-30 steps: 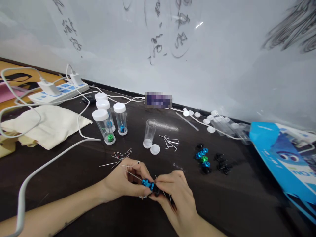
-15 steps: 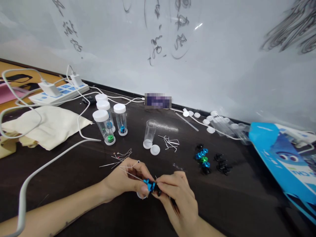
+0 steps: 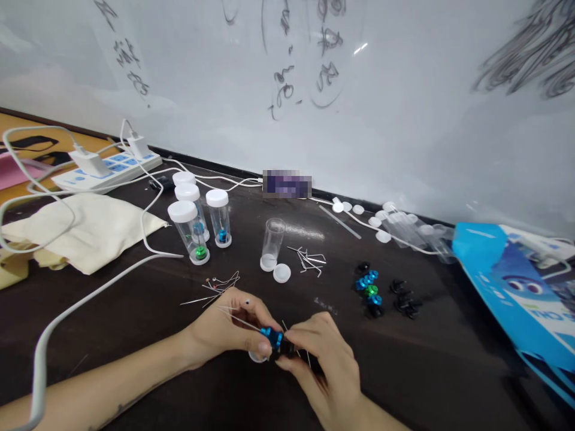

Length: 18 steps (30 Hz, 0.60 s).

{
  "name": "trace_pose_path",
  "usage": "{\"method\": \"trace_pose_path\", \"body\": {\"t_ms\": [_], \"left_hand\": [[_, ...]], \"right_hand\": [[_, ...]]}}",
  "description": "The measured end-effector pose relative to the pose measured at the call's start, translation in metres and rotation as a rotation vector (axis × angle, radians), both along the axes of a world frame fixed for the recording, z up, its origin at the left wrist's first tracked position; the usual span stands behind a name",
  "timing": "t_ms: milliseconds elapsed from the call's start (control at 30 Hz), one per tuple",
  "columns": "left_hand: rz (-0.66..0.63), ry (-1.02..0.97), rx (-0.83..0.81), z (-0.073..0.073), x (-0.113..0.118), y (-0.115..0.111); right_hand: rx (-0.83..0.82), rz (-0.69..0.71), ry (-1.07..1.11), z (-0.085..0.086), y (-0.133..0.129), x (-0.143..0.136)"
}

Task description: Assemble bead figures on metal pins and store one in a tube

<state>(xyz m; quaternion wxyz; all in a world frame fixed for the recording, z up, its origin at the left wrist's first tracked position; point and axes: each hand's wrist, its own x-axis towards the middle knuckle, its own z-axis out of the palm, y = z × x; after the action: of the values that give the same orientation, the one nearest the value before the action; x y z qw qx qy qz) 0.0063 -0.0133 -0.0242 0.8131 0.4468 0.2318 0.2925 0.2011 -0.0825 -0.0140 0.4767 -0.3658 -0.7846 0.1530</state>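
Between thumb and fingers, my left hand (image 3: 233, 329) pinches a small shiny blue part (image 3: 271, 336) with a thin metal wire (image 3: 245, 323) running out to its upper left. My right hand (image 3: 321, 359) is closed on a small black part (image 3: 286, 346), which touches the blue part's right end. Thin wires also stick out near the right fingers. Under my left fingertips a white round cap (image 3: 257, 357) shows in part. Bent thin wires with small tips (image 3: 220, 284) lie just beyond my left hand.
Capped clear tubes (image 3: 218, 218) holding blue or green parts stand at left. An open tube (image 3: 273, 242), a loose cap (image 3: 282, 273) and bent metal pins (image 3: 308, 260) lie ahead. Blue and green parts (image 3: 369, 290), black parts (image 3: 406, 299) and a blue bag (image 3: 507, 293) are at right.
The blue part and the black part have turned slightly and sit closer together. The wire's tip has shifted a little. Both hands stay in nearly the same place.
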Motion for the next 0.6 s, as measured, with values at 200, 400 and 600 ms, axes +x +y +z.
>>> {"method": "trace_pose_path", "body": {"t_ms": [200,400,600], "left_hand": [[0.004,0.006,0.016,-0.0006,0.0009,-0.0014],[0.071,0.047,0.004,0.0034,0.0016,-0.0002],[0.090,0.043,0.001,0.0033,0.0017,0.0005]], "right_hand": [[-0.063,-0.002,0.005,0.0030,-0.0002,0.0009],[-0.109,-0.006,0.029,0.0014,-0.0030,0.0043],[-0.078,0.021,0.016,0.0000,-0.0013,0.0069]]}}
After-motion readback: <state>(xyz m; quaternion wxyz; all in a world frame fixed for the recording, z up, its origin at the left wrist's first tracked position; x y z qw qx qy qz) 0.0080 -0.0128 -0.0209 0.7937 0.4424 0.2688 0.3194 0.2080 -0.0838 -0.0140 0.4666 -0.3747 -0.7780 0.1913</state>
